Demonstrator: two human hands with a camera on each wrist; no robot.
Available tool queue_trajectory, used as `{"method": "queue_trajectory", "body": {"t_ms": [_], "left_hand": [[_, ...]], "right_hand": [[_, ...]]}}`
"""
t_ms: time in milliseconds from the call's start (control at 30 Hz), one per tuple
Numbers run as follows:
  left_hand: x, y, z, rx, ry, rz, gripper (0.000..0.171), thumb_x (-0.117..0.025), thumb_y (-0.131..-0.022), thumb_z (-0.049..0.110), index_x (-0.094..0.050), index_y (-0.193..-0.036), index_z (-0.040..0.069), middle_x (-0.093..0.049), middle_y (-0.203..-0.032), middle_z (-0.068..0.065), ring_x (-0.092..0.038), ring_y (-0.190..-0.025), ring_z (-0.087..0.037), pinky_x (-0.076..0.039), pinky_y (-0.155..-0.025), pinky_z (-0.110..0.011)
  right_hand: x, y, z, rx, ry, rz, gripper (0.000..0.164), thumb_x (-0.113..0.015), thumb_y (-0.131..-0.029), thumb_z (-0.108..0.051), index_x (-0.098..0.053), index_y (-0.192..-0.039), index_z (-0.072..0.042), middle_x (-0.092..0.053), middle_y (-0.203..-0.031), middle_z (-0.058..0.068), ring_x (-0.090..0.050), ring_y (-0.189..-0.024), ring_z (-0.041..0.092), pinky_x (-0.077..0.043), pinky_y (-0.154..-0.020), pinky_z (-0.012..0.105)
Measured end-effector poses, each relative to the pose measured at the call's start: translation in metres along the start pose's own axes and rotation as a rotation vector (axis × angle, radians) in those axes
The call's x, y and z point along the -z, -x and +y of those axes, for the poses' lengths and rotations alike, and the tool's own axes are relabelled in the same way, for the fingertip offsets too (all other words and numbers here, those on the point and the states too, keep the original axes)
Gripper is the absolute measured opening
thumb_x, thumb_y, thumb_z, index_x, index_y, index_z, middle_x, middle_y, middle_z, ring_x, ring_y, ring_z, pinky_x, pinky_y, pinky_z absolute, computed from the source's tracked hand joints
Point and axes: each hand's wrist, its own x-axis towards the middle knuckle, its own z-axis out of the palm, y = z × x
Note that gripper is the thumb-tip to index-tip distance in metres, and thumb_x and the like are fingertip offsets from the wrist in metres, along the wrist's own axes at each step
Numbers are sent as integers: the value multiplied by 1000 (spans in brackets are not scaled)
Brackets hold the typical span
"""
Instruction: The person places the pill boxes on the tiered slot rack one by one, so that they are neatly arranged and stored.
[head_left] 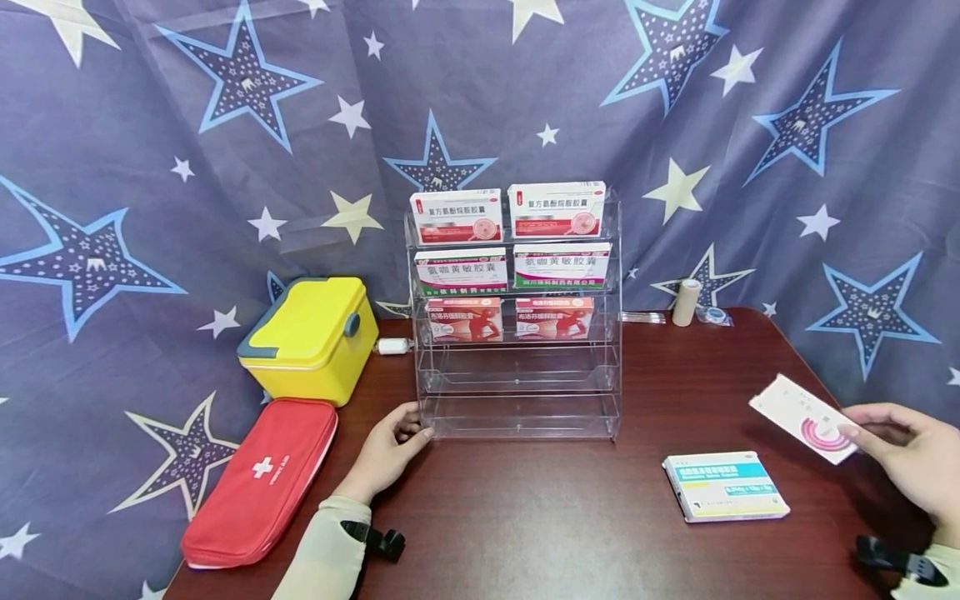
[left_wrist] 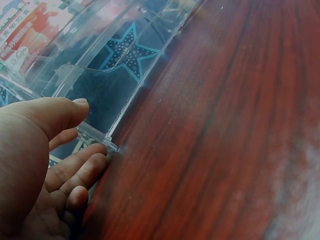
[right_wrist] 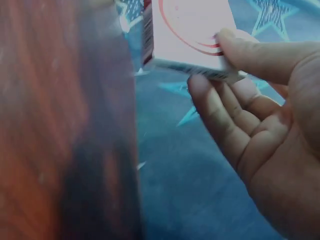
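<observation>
A clear tiered display rack (head_left: 517, 408) stands mid-table, medicine boxes filling its upper three tiers in pairs: white-and-red boxes (head_left: 557, 210) on top, white-and-green boxes (head_left: 461, 272), then red boxes (head_left: 553, 319). My left hand (head_left: 393, 446) grips the rack's lower left corner; in the left wrist view the thumb (left_wrist: 70, 111) and curled fingers lie on either side of that corner. At the table's right side my right hand (head_left: 911, 454) pinches a white medicine box (head_left: 806, 421) with a pink ring design, tilted above the tabletop. Left of it lies a flat blue-and-white medicine box (head_left: 724, 487).
To the left are a yellow case (head_left: 311, 342) with grey trim and a red first-aid pouch (head_left: 262, 487). Behind the rack lie a small white roll (head_left: 393, 346), a beige bandage roll (head_left: 686, 302) and a tape roll (head_left: 714, 316). A star-patterned curtain (head_left: 480, 75) hangs behind.
</observation>
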Motion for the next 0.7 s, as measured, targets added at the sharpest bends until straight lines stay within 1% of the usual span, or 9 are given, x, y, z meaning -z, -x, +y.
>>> {"method": "queue_trajectory", "body": {"t_ms": [67, 167, 267, 333, 400, 500, 567, 633, 700], "left_hand": [[0, 0, 0, 3, 2, -1, 44, -80, -95, 19, -64, -135, 8, -70, -108, -4, -65, -101, -20, -51, -87, -32], [1, 0, 1, 9, -1, -4, 44, -80, -95, 20, -64, -135, 9, -69, -108, -4, -65, -101, -19, -51, -87, -32], [1, 1, 1, 15, 0, -6, 44, -80, -95, 19, -64, -135, 10, -69, -108, -4, -65, -100, -19, -51, -87, -32], [1, 1, 1, 12, -5, -5, 43, -80, -96, 19, -64, -135, 9, -69, -108, -4, -65, -100, -19, -51, -86, -32], [1, 1, 1, 9, -5, -4, 43, -80, -96, 19, -64, -135, 9, -69, -108, -5, -65, -100, -20, -51, -86, -32], [2, 0, 1, 5, -9, -2, 43, -79, -96, 19, -64, -135, 9, -68, -109, -5, -65, -101, -20, -51, -87, -33], [2, 1, 3, 8, -9, -2, 44, -80, -96, 19, -64, -135, 9, -68, -110, -6, -65, -101, -21, -51, -87, -34], [2, 1, 3, 11, -13, -1, 44, -80, -96, 20, -64, -135, 9, -68, -110, -6, -65, -101, -21, -51, -87, -34], [2, 1, 3, 12, -14, -2, 44, -80, -96, 21, -64, -136, 9, -68, -111, -5, -65, -101, -20, -51, -87, -34]], "right_hand": [[-3, -4, -15, 11, -45, 20, 30, -73, -89, 15, -78, -101, -11, -72, -82, -24, -67, -70, -9, -51, -59, 10], [-11, -10, -44, 43, -64, 45, 31, -75, -86, 17, -76, -108, -4, -73, -86, -22, -68, -74, -9, -52, -64, 10], [-21, -17, -80, 89, 30, 52, 31, -80, -84, 12, -73, -113, 2, -70, -89, -28, -66, -78, -13, -49, -69, 6], [-29, -22, -104, 135, 117, 36, 33, -83, -84, 7, -73, -115, 2, -66, -94, -32, -63, -81, -16, -47, -72, 4], [-40, -26, -128, 195, 182, 20, 32, -87, -82, 4, -76, -112, -2, -64, -96, -32, -59, -81, -15, -45, -74, 2], [-62, -34, -161, 317, 205, -19, 34, -90, -78, 4, -80, -106, -10, -68, -98, -22, -58, -80, -8, -45, -74, 2], [-80, -39, -180, 390, 179, -64, 35, -90, -76, 5, -81, -103, -15, -70, -96, -13, -59, -80, -2, -47, -73, 4], [-101, -45, -197, 437, 157, -117, 36, -90, -77, 5, -81, -103, -19, -71, -95, -7, -60, -79, 1, -48, -73, 7], [-125, -51, -209, 470, 134, -166, 35, -88, -79, 5, -81, -103, -19, -70, -94, -7, -61, -80, 4, -50, -73, 10]]}}
